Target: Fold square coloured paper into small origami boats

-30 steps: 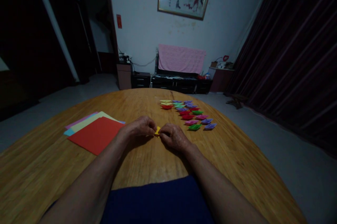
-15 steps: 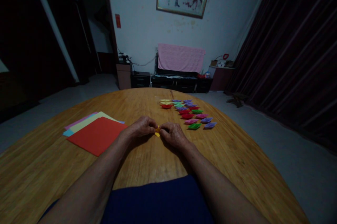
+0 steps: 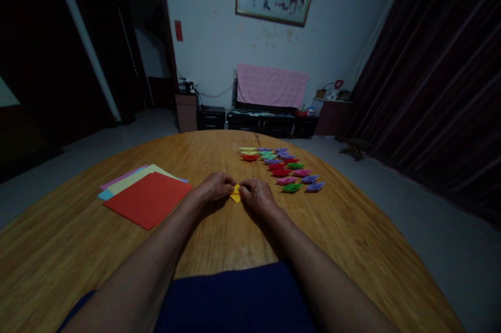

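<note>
Between my hands, just above or on the tabletop, is a small folded piece of yellow paper [image 3: 235,194] with a point towards me. My left hand [image 3: 214,187] pinches its left side, the fingers curled in. My right hand [image 3: 258,196] grips the right side with thumb and fingers together. Parts of the paper are hidden behind the fingertips. To the right of my right hand lie several folded paper boats, among them a green boat [image 3: 291,187] and a purple boat [image 3: 315,187]. Left of my left hand is a red paper sheet [image 3: 146,200] on a stack.
The round wooden table [image 3: 219,249] fills the foreground. Under the red sheet, yellow, blue and pink sheets stick out. Farther off stand a low black cabinet [image 3: 250,123] and a screen covered by a pink towel [image 3: 270,86]. A dark curtain [image 3: 438,72] hangs at the right.
More of the yellow paper's flat face shows between my fingers now, with its point towards me. The whole view has shifted slightly; boats and sheets lie as before.
</note>
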Available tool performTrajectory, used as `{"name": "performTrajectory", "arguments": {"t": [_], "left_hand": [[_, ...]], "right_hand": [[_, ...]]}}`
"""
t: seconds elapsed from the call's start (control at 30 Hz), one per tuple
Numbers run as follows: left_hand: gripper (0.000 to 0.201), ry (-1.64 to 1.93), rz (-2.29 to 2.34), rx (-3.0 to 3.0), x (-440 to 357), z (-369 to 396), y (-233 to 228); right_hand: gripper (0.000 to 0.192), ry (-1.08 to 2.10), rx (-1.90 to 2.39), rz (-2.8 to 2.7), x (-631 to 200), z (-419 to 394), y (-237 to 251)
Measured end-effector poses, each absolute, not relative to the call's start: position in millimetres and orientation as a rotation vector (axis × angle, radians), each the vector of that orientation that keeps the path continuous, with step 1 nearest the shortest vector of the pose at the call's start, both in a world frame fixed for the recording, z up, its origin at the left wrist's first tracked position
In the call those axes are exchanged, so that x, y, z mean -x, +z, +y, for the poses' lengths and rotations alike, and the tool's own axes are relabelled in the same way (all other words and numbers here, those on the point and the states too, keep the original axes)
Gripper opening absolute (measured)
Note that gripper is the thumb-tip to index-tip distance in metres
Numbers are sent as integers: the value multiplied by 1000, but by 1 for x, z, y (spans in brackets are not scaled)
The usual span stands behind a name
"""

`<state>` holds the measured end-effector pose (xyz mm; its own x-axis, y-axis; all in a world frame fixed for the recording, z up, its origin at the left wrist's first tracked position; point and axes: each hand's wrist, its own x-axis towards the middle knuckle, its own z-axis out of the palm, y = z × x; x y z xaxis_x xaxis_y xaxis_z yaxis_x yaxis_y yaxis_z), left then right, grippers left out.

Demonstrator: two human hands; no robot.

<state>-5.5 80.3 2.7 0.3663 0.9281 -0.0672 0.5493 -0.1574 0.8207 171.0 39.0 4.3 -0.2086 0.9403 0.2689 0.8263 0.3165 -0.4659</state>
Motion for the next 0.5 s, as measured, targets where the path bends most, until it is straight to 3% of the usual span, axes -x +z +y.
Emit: {"name": "performTrajectory", "arguments": {"t": [0.37, 0.5], "left_hand": [[42, 676, 1385, -1439, 6, 79, 9], [39, 688, 1350, -1423, 5, 72, 16]], "right_hand": [[26, 291, 1603, -2082, -169, 40, 6], [26, 292, 1603, -2087, -169, 39, 7]]}}
